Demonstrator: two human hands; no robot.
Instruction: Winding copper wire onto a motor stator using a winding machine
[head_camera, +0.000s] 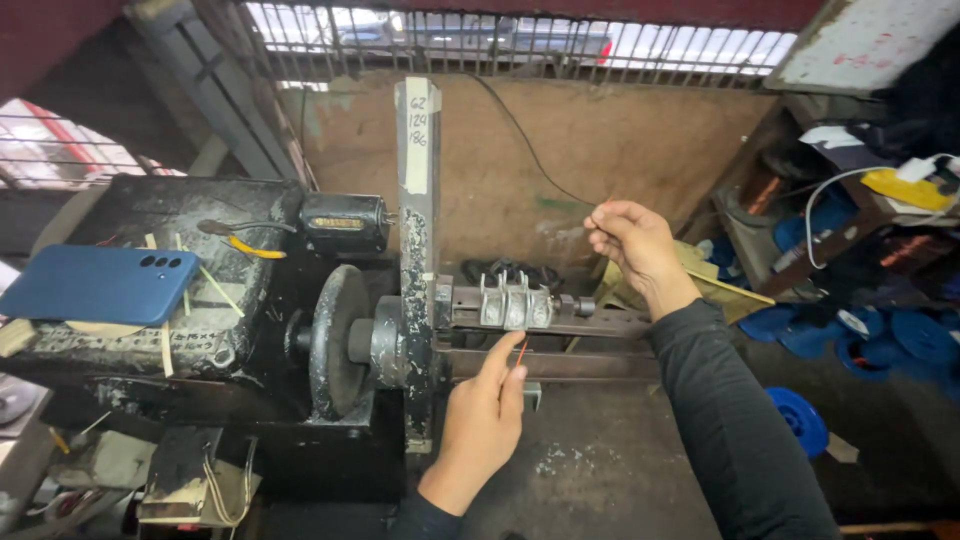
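Observation:
A dark metal winding machine with a round flywheel and an upright post stands in the middle. A horizontal shaft runs right from the post and carries a small metal counter block. My left hand sits just below the shaft, thumb and forefinger pinching a thin orange-red wire. My right hand is raised above and right of the shaft, fingertips pinched together as if on a very fine strand, which I cannot make out.
A blue phone lies on the black machine body at left, near a small black motor. Blue spools lie on the floor at right. A cluttered shelf stands far right; a brown board backs the machine.

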